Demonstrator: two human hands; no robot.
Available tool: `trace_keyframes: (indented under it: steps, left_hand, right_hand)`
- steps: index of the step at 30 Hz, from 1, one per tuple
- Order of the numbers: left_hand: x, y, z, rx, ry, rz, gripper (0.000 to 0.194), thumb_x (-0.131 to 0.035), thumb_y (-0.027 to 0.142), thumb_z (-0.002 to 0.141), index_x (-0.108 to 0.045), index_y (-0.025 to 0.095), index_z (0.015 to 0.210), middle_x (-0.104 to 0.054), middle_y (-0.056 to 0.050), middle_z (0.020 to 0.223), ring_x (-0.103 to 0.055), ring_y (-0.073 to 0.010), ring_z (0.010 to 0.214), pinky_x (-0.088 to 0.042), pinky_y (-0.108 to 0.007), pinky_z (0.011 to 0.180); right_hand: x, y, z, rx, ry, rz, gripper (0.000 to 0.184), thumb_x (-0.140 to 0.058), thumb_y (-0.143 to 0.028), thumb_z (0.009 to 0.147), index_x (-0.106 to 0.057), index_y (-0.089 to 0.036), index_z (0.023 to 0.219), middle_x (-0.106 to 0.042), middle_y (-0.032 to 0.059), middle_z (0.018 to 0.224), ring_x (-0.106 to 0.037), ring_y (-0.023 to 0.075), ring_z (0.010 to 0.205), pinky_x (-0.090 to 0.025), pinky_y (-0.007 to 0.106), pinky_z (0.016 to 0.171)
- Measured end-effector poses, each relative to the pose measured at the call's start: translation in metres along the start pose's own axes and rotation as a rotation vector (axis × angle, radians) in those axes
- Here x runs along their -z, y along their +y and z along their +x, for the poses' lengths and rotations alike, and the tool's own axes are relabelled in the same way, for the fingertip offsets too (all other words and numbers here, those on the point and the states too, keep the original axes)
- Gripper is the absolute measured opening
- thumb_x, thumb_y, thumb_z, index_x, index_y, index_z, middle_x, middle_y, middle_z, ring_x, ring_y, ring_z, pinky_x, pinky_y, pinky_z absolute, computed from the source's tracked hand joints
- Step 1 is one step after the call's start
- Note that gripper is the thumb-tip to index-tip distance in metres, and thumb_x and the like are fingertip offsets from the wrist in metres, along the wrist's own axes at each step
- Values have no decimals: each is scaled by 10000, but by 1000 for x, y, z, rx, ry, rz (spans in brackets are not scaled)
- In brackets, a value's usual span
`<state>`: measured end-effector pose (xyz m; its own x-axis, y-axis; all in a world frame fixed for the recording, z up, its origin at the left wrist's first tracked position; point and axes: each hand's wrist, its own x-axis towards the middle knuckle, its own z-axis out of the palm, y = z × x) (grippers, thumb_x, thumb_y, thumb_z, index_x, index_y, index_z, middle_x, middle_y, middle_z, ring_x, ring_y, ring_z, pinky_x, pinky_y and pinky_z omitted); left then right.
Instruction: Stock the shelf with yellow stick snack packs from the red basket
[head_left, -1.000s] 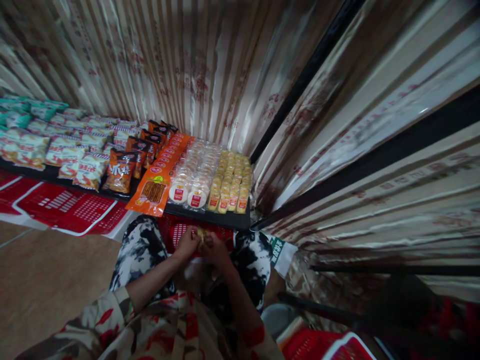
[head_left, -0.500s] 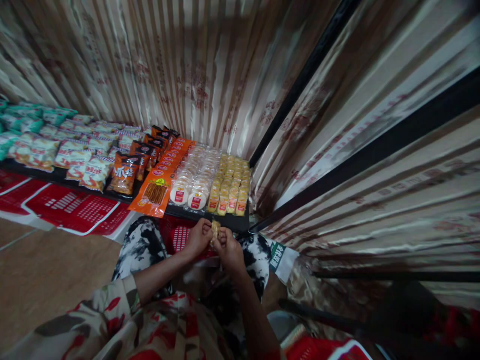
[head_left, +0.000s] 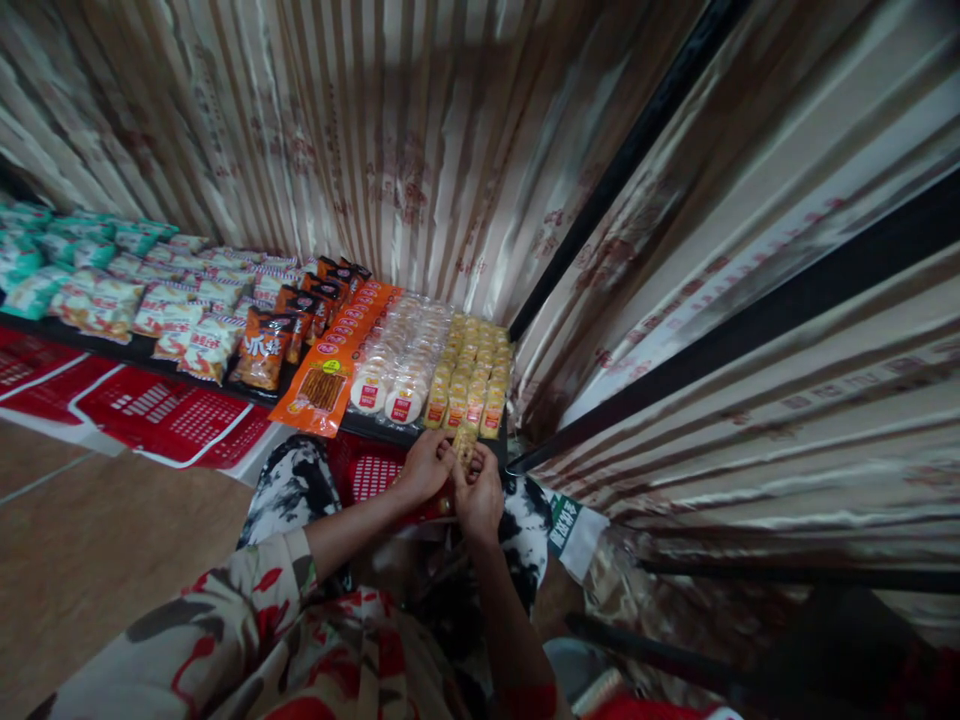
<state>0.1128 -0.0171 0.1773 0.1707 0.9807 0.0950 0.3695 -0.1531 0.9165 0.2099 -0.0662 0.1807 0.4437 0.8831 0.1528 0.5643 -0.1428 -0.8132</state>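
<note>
Between my two hands is a small yellow-wrapped snack pack [head_left: 465,447], just off the front edge of the black shelf [head_left: 390,432]. My left hand [head_left: 427,466] pinches it from the left, and my right hand [head_left: 480,496] grips its right side. Right behind them stand rows of similar yellow snack packs [head_left: 474,372]. Beside these lie rows of round white crackers [head_left: 405,398] in clear wrappers. Further left is a flat orange snack bag [head_left: 311,392] showing brown sticks.
Orange-and-black bags [head_left: 262,345], white snack bags [head_left: 206,345] and teal bags [head_left: 37,290] line the shelf leftward. Red printed sheeting [head_left: 169,415] hangs along its front. A pleated curtain [head_left: 405,150] rises behind, with black poles [head_left: 600,220] on the right.
The yellow pack has come up and nearer the shelf edge, held by both hands, and shows more of its face. The whole view has shifted slightly.
</note>
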Motion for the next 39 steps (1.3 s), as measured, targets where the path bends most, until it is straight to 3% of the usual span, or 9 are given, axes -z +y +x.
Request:
trace_keyframes:
  steps: [6, 15, 22, 28, 34, 39]
  left_hand:
    - [-5, 2, 5, -5, -86, -8, 385, -501, 81, 752, -589, 185, 1112, -632, -40, 1002, -590, -154, 926, -454, -312, 916]
    - [-7, 11, 10, -4, -144, 28, 302, -463, 86, 798, -631, 167, 1035, -656, -72, 1081, -593, -187, 1024, -435, -333, 968]
    - [-8, 9, 17, -61, -188, -26, 361, -451, 28, 753, -643, 177, 1020, -641, -54, 1140, -569, -169, 1079, -410, -324, 1006]
    - [-9, 6, 18, -60, -167, -45, 362, -481, 57, 746, -618, 173, 1060, -645, -61, 1083, -589, -165, 988, -448, -324, 950]
    - [-10, 4, 18, -45, -131, -76, 341, -466, 79, 790, -600, 183, 1085, -636, -62, 1119, -575, -174, 1047, -437, -353, 973]
    - [-11, 8, 18, -4, -166, -79, 323, -466, 85, 807, -574, 162, 1101, -643, -76, 1118, -587, -172, 1036, -432, -351, 978]
  right_hand:
    - [-4, 8, 9, 16, 114, -71, 400, -483, -400, 788, -490, -153, 1102, -609, 128, 1036, -573, 236, 943, -452, 372, 844]
    - [-14, 17, 25, 10, 171, -92, 424, -473, -364, 801, -466, -139, 1161, -575, 149, 1087, -548, 245, 992, -436, 377, 872]
    - [-19, 14, 36, 22, 229, -104, 383, -468, -324, 811, -477, -135, 1145, -555, 154, 1077, -517, 256, 1028, -412, 385, 899]
    - [-18, 13, 36, 23, 261, -97, 405, -477, -374, 812, -496, -136, 1138, -578, 149, 1072, -544, 247, 990, -425, 381, 886]
    - [-13, 6, 27, -47, 209, 121, 434, -401, -422, 847, -467, -148, 1177, -615, 135, 1106, -603, 196, 975, -476, 301, 799]
    - [-10, 2, 25, -108, 154, 251, 439, -317, -404, 862, -469, -140, 1179, -626, 136, 1107, -608, 184, 982, -459, 306, 860]
